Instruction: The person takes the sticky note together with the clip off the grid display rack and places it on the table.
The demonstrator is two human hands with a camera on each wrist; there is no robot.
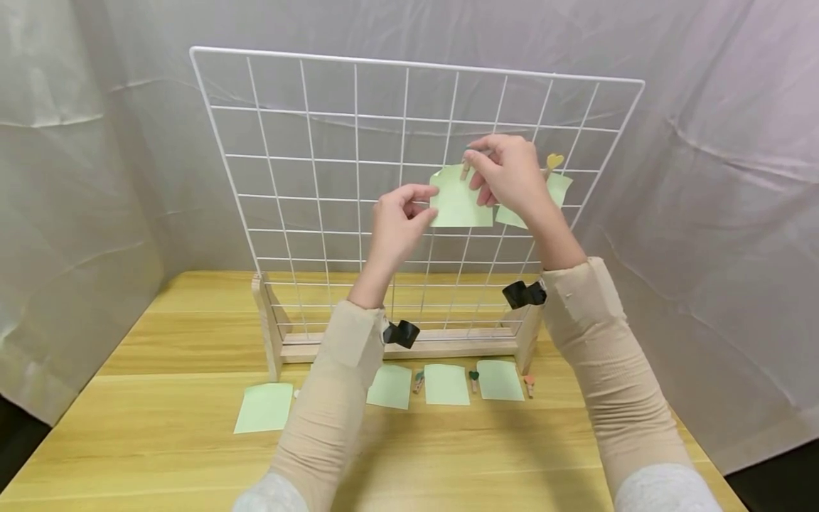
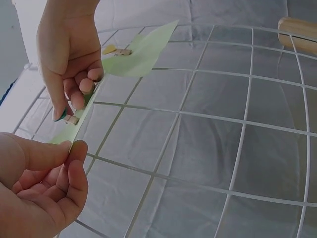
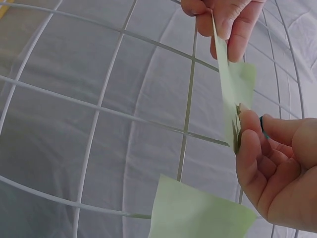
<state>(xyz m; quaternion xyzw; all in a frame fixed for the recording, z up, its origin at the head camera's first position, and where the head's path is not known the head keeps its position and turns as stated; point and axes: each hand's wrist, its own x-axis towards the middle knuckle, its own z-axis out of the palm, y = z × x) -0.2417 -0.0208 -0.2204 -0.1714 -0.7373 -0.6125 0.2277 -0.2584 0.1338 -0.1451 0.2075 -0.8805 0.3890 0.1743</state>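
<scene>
My left hand (image 1: 398,219) pinches the left edge of a pale green paper square (image 1: 456,203) between thumb and fingertips. At the paper's top edge, my right hand (image 1: 514,174) pinches a small wooden clothespin (image 2: 72,119) with a teal top. This paper stands in front of the white wire grid (image 1: 356,115), in its upper right part. Just to the right, partly behind the right forearm, another green paper (image 1: 559,188) hangs tilted from the grid under a clothespin with a yellow heart (image 1: 554,161).
A wooden stand (image 1: 397,350) carries the grid on the wooden table (image 1: 160,462). In front of it lie several green papers (image 1: 446,385), one off to the left (image 1: 264,408). Small clothespins with a green heart (image 1: 473,376) and an orange one (image 1: 529,382) lie among them.
</scene>
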